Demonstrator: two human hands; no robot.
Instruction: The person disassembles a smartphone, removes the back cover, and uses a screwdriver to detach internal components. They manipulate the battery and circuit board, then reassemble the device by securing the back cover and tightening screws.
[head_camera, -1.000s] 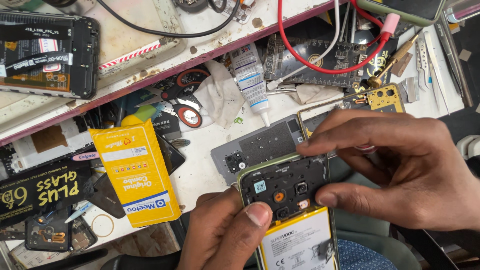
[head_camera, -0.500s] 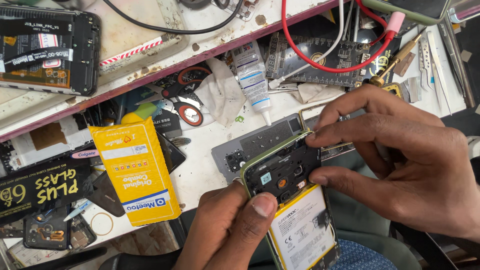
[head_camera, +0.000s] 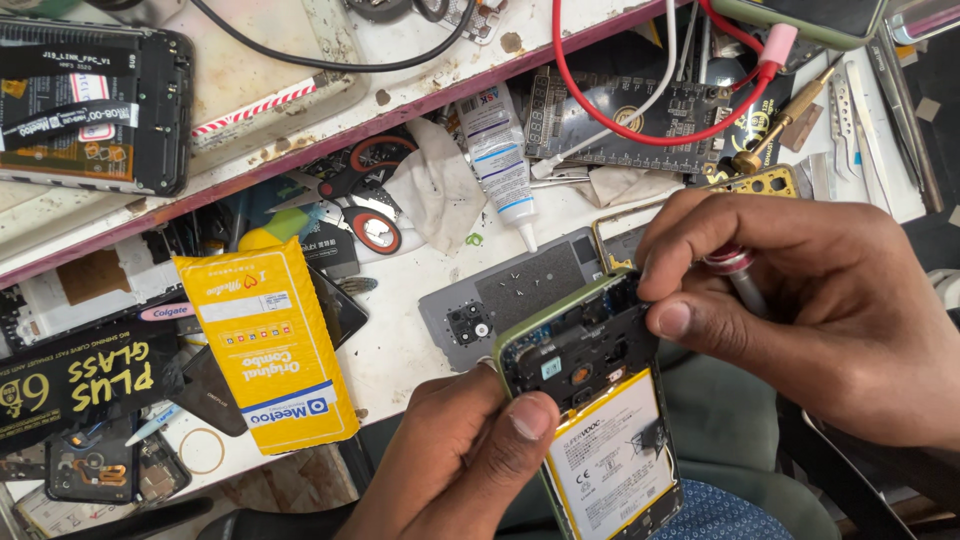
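Note:
An opened phone (head_camera: 596, 420) with a green frame, its back off, shows a black inner cover and a white-and-yellow battery. My left hand (head_camera: 462, 462) grips its lower left side, thumb pressed on the black cover. My right hand (head_camera: 800, 300) hovers over the phone's top right corner and pinches a thin silver tool with a red ring (head_camera: 738, 272), its tip down at the phone's upper edge. The tool's tip is hidden behind my fingers.
A grey back cover (head_camera: 520, 295) lies just behind the phone. A yellow box (head_camera: 268, 345), a white glue tube (head_camera: 497, 160), red-handled scissors (head_camera: 365, 195), a cloth (head_camera: 435, 190), a circuit board with red cable (head_camera: 640, 110), tweezers (head_camera: 850, 110) and another opened phone (head_camera: 90, 110) crowd the bench.
The phone has tilted and shifted slightly right in my left hand. My right hand moved from lying across the phone's top to its upper right corner, with the tool now showing.

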